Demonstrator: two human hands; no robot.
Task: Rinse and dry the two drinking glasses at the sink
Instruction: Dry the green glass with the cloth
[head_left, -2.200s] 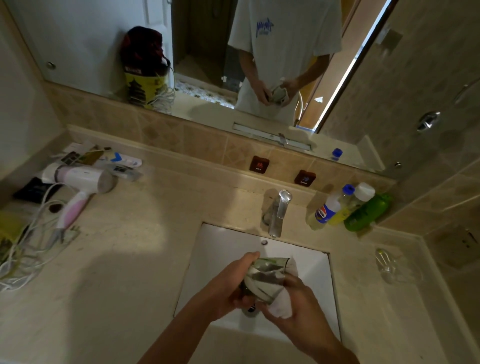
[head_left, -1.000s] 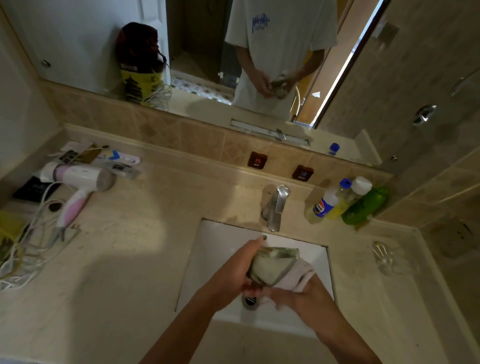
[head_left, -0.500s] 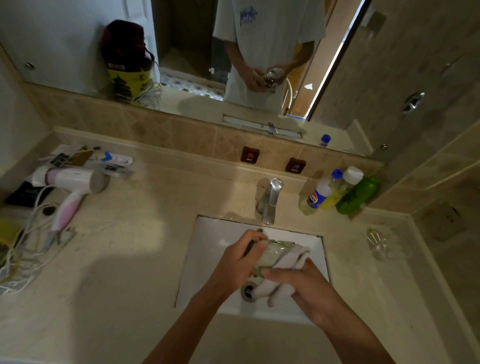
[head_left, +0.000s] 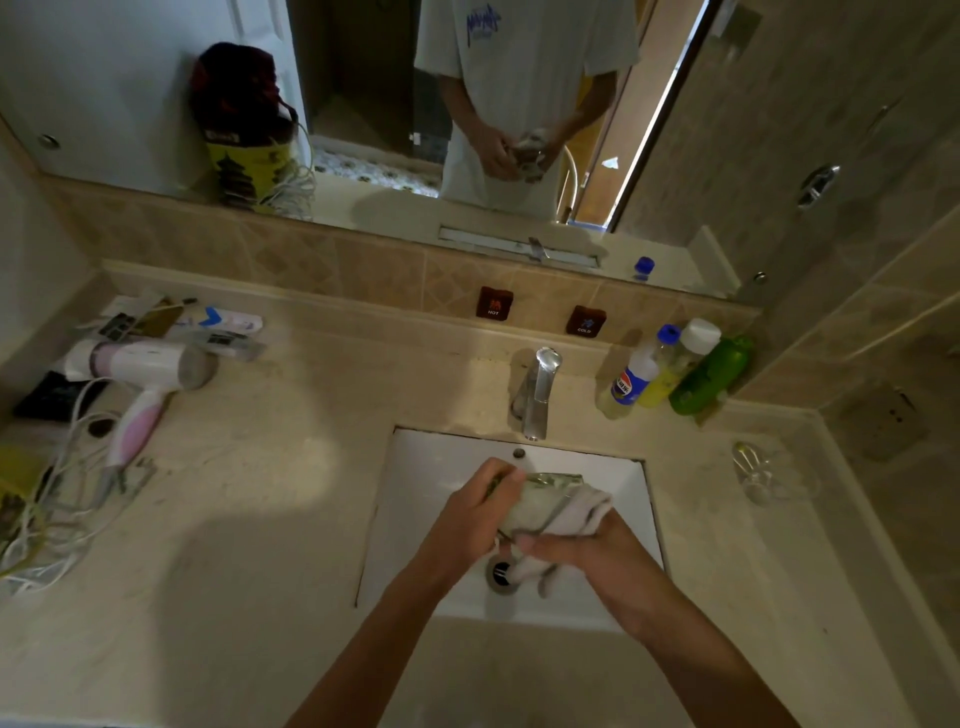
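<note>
Over the white sink (head_left: 431, 499) my left hand (head_left: 475, 519) grips a clear drinking glass (head_left: 540, 496) lying on its side. My right hand (head_left: 587, 558) presses a pale cloth (head_left: 582, 512) against the glass; the cloth wraps its right end and a corner hangs down toward the drain (head_left: 501, 571). A second clear glass (head_left: 763, 475) stands alone on the counter to the right of the sink. The faucet (head_left: 540, 395) shows no running water.
Three bottles (head_left: 675, 374) stand at the back right. A hair dryer (head_left: 140, 374) with tangled white cables (head_left: 47, 519) and small toiletries (head_left: 208, 322) lie on the left counter. Hot and cold tags (head_left: 493, 304) sit on the backsplash under the mirror.
The glass has turned in my hands from mouth-up to lying sideways. The cloth has shifted round to its right end and a corner now hangs lower over the drain.
</note>
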